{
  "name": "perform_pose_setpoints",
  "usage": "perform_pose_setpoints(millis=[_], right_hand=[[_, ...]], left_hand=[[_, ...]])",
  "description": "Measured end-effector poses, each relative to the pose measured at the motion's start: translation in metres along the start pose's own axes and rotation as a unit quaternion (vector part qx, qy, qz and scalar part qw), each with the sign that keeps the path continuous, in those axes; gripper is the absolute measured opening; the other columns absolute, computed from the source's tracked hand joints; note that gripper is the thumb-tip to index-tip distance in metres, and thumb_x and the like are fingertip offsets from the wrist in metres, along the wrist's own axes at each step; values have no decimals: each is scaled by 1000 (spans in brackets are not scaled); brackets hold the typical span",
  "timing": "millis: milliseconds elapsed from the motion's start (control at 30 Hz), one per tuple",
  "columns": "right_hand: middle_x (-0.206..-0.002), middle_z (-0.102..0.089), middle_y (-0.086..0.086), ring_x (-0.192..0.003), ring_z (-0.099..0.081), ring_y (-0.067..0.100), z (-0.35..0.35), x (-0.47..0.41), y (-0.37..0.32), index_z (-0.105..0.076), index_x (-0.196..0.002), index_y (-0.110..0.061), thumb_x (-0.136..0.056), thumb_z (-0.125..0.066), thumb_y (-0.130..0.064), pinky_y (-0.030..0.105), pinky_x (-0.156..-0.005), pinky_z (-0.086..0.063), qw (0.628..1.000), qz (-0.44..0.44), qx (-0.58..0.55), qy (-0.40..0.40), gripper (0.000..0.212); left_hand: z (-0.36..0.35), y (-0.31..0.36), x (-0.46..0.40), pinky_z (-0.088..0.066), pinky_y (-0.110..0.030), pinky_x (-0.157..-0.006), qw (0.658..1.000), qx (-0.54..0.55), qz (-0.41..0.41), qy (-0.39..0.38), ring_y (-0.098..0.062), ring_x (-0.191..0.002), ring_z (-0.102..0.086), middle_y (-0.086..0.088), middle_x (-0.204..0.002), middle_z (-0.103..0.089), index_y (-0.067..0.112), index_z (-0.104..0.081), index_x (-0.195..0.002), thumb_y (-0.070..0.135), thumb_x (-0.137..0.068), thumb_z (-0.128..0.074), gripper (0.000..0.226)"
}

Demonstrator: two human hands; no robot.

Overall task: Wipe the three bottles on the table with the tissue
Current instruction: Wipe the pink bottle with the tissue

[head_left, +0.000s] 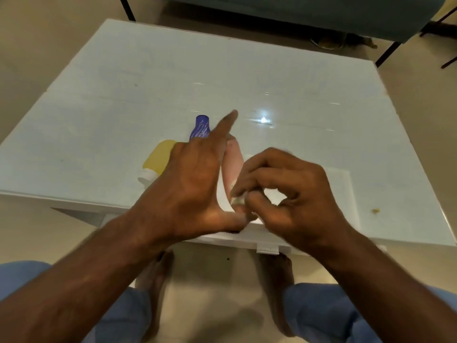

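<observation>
Three bottles lie close together on the pale, glossy white surface [296, 90], near its front edge and partly hidden behind the left hand [195, 184]. The blue bottle with thin white scribbled markings [200, 127] lies farthest from the person, its rounded end pointing away. The yellow plastic bottle with a white cap [158, 158] lies to the left of that hand, cap end toward the front edge. The pale pink bottle [233, 164] lies between the two hands, its lower part running down behind the thumb of the left hand. The left hand hovers over the bottles with its grip spread: the index finger stretches forward and up, the thumb reaches sideways to the right, and it holds nothing that can be seen. The right hand [289, 194] is curled, its grip pressed together, thumb and fingertips meeting on a small, crumpled whitish tissue [238, 199] right beside the tip of the left thumb; the wad is blurred and mostly covered by the fingers. Whether the tissue touches the pink bottle cannot be told. A flat white sheet [346, 194] lies on the surface under and behind the right hand. A small yellowish crumb [376, 210] sits well to the right. Below the front edge, blue trouser legs [321, 315] and bare feet [158, 273] rest on the beige floor [212, 280].
</observation>
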State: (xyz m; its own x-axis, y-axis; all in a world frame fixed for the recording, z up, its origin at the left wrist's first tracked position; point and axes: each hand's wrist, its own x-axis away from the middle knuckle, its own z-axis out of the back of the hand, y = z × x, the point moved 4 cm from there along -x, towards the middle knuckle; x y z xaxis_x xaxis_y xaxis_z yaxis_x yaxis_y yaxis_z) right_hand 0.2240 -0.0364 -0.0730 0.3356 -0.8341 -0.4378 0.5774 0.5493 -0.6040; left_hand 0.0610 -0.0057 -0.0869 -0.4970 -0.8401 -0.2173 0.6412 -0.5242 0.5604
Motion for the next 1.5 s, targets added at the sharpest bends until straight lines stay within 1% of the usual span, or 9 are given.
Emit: perform_pose_setpoints(millis=[100, 267, 367, 500, 667, 1000, 1133, 1333, 1500], right_hand=[[-99, -74, 1, -95, -69, 10, 11, -6, 14, -83, -94, -13, -88, -73, 4, 28, -82, -57, 996, -43, 17, 75, 20], [-94, -75, -3, -87, -69, 17, -5, 6, -4, -85, -86, -14, -83, -77, 0, 33, -77, -54, 999, 28, 1, -22, 16], [-101, -76, -1, -92, -68, 18, -2, 3, 2, -83, -91, -14, -87, -73, -6, 27, -81, -52, 998, 37, 39, 16, 13], [-103, -78, -3, -98, -68, 18, 10, -4, 15, -84, -96, -15, -88, -73, -3, 27, -84, -50, 995, -23, 56, 81, 18], [-95, -78, -1, -93, -73, 15, 13, 0, 11, -85, -90, -12, -81, -69, 11, 31, -82, -58, 992, -53, -69, 89, 29], [-87, -78, 1, -91, -76, 21, 20, -4, 19, -80, -83, -13, -86, -58, 10, 32, -83, -61, 950, -142, -250, 124, 32], [-99, -82, 6, -101, -78, 24, 17, -3, 27, -82, -97, -13, -94, -66, 6, 43, -93, -64, 929, -197, -269, 158, 25], [-75, -75, -1, -76, -71, 18, 15, -4, 19, -78, -70, -19, -83, -54, 7, 25, -68, -56, 919, -197, -326, 103, 38], [-90, -79, -2, -89, -75, 15, 6, -2, 24, -80, -84, -20, -91, -57, -2, 25, -79, -59, 911, -241, -303, 141, 30]], left_hand=[[-15, 14, 8, -37, -36, -107, 999, 3, -32, -39, -8, -119, -50, 8, -138, -51, 16, -8, -160, 70, -58, -80, 135], [0, -1, -3, -44, -47, -102, 1000, 0, 19, 12, -17, -113, -56, 2, -130, -57, 14, -12, -159, 70, -57, -72, 131], [-6, 9, 2, -43, -43, -104, 1000, -12, -15, -14, -13, -114, -53, 5, -131, -56, 11, -12, -159, 68, -61, -74, 130], [-10, 15, 5, -36, -30, -109, 999, 25, -22, -10, 2, -115, -46, 16, -136, -49, 17, -11, -159, 71, -57, -80, 135], [11, -1, -2, -35, 1, -92, 991, 110, 34, 70, 17, -113, -46, 18, -133, -44, 22, -16, -156, 73, -53, -79, 132], [11, 2, 2, -42, -6, -93, 970, 207, 50, 113, 3, -122, -52, 17, -136, -49, 20, -26, -153, 58, -54, -89, 123], [2, 20, 6, -44, -15, -100, 976, 207, 9, 67, -7, -127, -54, 10, -138, -52, 16, -29, -152, 46, -51, -96, 125], [10, 1, 0, -46, -18, -103, 957, 255, 55, 129, -4, -131, -50, 11, -144, -47, 19, -31, -151, 53, -57, -88, 115], [3, 14, 3, -45, -14, -100, 967, 237, 38, 84, -5, -134, -47, 11, -146, -43, 22, -31, -151, 55, -57, -86, 114]])
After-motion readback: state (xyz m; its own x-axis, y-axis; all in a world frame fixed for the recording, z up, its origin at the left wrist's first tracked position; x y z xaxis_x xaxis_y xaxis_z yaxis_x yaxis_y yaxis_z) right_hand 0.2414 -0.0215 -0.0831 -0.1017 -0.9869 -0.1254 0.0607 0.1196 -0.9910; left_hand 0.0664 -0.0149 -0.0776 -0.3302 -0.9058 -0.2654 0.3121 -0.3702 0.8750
